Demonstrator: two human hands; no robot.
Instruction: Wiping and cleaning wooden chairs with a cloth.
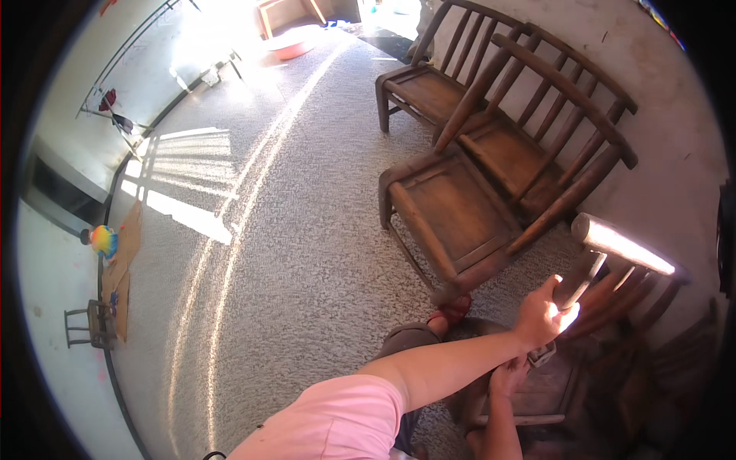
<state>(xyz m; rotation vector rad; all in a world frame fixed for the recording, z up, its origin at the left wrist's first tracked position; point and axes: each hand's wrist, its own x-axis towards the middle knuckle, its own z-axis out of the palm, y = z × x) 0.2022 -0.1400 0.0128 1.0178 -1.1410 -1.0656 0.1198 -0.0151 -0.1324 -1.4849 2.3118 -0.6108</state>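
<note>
A dark wooden chair stands at the lower right, its rounded top rail (627,244) catching bright sunlight and its panelled seat (540,397) below. My left hand (546,316), at the end of the arm with the pink sleeve, is closed around a back post (581,279) of this chair. Beneath it, my right hand (509,376) is low over the seat, its fingers beside a small greyish object (542,353). The left forearm and hand partly cover that object, so whether the right fingers grip it is unclear.
Similar wooden chairs stand close by, one nearer (460,213) and others along the right wall (506,144). A red shoe (458,307) is beside the nearer chair's leg. Far off are a pink basin (293,49), a small chair (95,325), flattened cardboard (123,276) and a rainbow-coloured ball-like object (104,241).
</note>
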